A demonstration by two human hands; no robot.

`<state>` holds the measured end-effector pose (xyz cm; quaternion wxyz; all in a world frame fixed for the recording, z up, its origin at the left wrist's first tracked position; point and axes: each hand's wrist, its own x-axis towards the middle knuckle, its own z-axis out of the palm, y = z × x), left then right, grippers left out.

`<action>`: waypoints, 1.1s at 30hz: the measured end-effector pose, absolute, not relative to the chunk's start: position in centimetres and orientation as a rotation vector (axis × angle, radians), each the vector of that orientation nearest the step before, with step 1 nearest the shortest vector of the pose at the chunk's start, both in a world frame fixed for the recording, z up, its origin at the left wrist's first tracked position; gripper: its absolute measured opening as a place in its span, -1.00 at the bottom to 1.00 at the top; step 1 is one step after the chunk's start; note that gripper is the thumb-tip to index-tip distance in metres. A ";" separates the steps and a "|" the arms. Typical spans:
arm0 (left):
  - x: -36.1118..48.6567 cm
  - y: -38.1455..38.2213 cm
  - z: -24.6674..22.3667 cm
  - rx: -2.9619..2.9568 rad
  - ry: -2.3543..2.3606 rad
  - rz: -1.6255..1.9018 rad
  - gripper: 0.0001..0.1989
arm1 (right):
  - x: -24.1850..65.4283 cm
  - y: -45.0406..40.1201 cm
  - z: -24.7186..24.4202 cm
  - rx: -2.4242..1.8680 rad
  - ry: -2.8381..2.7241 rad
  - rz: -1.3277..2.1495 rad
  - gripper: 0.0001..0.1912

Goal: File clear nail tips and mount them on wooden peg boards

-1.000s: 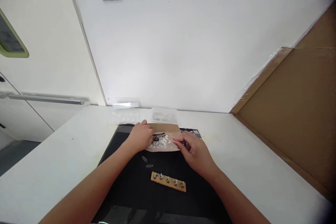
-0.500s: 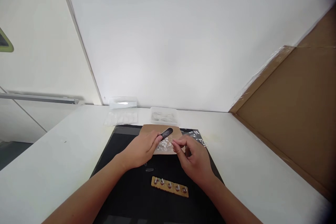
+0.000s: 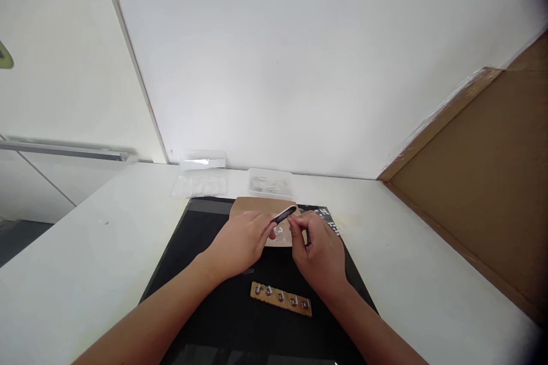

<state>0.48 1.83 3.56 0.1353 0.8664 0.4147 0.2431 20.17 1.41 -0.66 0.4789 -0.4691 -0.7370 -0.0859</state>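
Observation:
My left hand (image 3: 237,242) is closed around a dark nail file (image 3: 285,214) that points up to the right. Its far end meets the fingertips of my right hand (image 3: 321,254), which are pinched together; whatever they hold is too small to make out. Under both hands lies a brown paper sheet (image 3: 252,204), with small whitish pieces (image 3: 278,232) scattered on it and partly hidden. Nearer me rests a wooden-looking strip (image 3: 281,298) with several round studs, each bearing a slim pale piece. A clear piece like a nail tip (image 3: 248,271) lies beside my left wrist.
A black mat (image 3: 240,331) covers the middle of the white table (image 3: 107,262). Along the wall stand a clear box (image 3: 270,182) of translucent pieces and an open clear case (image 3: 200,185). Cardboard (image 3: 471,171) rises at the right.
My left hand and the file have shifted right, so the file's end now reaches my right fingertips. My right hand has moved slightly right. The camera view has tilted slightly downward.

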 end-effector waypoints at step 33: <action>1.8 0.6 3.1 2.613 1.540 0.556 -0.70 | 20.3 1.7 0.3 -1.248 -1.770 -0.256 -0.83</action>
